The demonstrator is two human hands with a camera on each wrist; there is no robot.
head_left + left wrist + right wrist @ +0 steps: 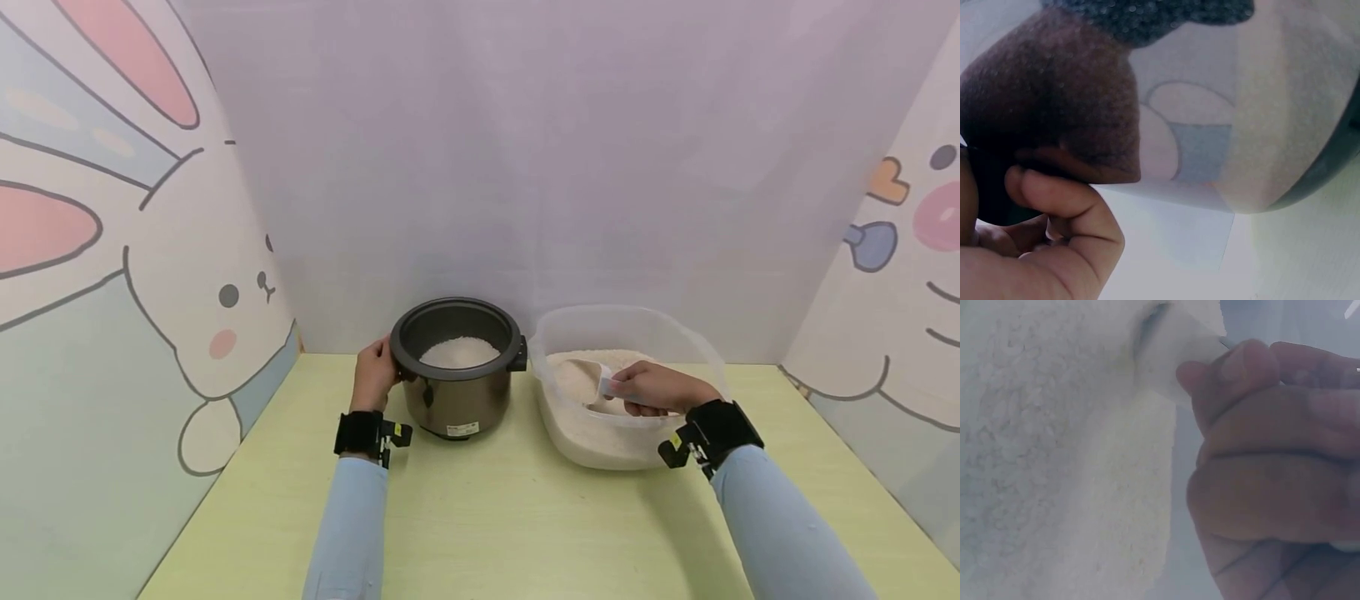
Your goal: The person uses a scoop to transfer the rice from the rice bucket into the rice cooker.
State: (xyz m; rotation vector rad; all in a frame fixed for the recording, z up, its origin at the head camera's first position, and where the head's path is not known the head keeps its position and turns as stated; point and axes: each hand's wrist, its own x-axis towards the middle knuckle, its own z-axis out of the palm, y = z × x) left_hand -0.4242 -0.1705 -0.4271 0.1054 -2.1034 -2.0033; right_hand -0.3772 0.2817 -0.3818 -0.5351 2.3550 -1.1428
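My left hand (372,377) grips the left side handle of a dark brown rice cooker (468,404), which stands upright without a lid. White rice (460,353) lies inside it. In the left wrist view, bent fingers (1069,194) curl round the black handle (997,197) beside the shiny cooker wall. My right hand (656,387) reaches into a clear plastic tub (600,318) and holds a white scoop (604,380) by its handle. The scoop's bowl lies low at the rice in the tub. In the right wrist view, the scoop (1175,356) shows past my curled fingers (1260,487).
Cooker and tub stand side by side on a pale yellow-green table (480,517), close to the grey back wall (480,167). Side panels with cartoon drawings bound the table left and right. The tub's front rim passes below my right hand.
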